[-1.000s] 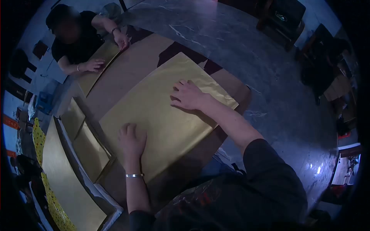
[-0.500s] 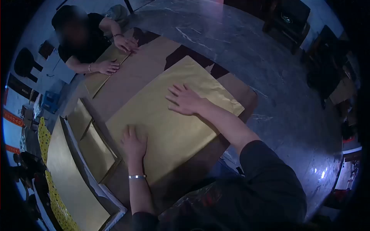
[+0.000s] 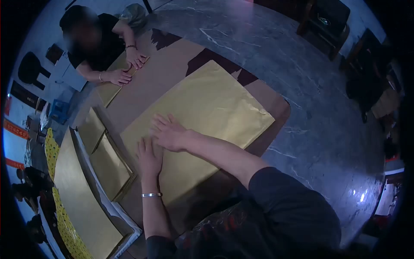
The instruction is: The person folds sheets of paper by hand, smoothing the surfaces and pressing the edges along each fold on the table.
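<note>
A large sheet of gold paper (image 3: pixel 224 103) lies flat on the brown-covered table, slightly wrinkled along its right edge. My left hand (image 3: pixel 149 157) rests on its left side, fingers stretched out. Right beside it, my right hand (image 3: pixel 169 133) lies palm down on the same sheet with its fingers spread. The two hands are close together, and nothing is held in either. To the left are folded gold paper pieces (image 3: pixel 111 166), stacked and overlapping. A long stack of gold sheets (image 3: pixel 82 194) in white wrapping lies along the table's left edge.
Across the table (image 3: pixel 151 82), a co-worker (image 3: pixel 114 43) presses both hands on a folded gold sheet (image 3: pixel 108 93). A blue stool (image 3: pixel 59 111) stands on the floor at the left. Dark chairs (image 3: pixel 325 21) are at the upper right.
My right hand has slid left across the gold sheet, from its middle to beside my left hand. My left hand stays about where it was. The co-worker's hands have come closer together.
</note>
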### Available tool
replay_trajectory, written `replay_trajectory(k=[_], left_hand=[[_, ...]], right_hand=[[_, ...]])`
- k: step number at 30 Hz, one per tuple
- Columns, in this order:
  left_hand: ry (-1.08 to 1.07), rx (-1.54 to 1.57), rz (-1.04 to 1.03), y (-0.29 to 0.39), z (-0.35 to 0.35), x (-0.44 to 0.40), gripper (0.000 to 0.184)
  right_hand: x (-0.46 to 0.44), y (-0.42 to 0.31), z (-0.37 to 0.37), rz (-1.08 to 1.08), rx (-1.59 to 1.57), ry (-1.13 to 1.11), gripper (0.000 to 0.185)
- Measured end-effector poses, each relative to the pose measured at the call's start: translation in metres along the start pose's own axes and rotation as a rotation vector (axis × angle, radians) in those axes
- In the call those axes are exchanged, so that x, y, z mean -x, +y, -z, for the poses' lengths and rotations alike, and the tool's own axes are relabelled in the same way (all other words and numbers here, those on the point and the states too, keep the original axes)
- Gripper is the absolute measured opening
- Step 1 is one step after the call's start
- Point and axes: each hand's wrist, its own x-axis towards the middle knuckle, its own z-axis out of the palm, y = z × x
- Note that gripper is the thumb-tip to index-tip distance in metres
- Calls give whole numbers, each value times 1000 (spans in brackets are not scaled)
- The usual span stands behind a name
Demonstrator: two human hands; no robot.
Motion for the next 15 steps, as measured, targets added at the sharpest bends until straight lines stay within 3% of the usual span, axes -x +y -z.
replay_trajectory(k=[2,4,7,15], left_hand=[[141,154,-222,-12,-4,19,63],[-58,227,-267,2,28,55,66],[-200,32,-362,-10,27,109,69],[-145,34,-120,-66,44,181,61]], right_hand=[[-11,-24,-14,59,-51,-216,57],[-4,-15,-11,20,115,-162,54],[12,19,20,-130,177,-171,55],[112,145,57,-463,376,-26,54]])
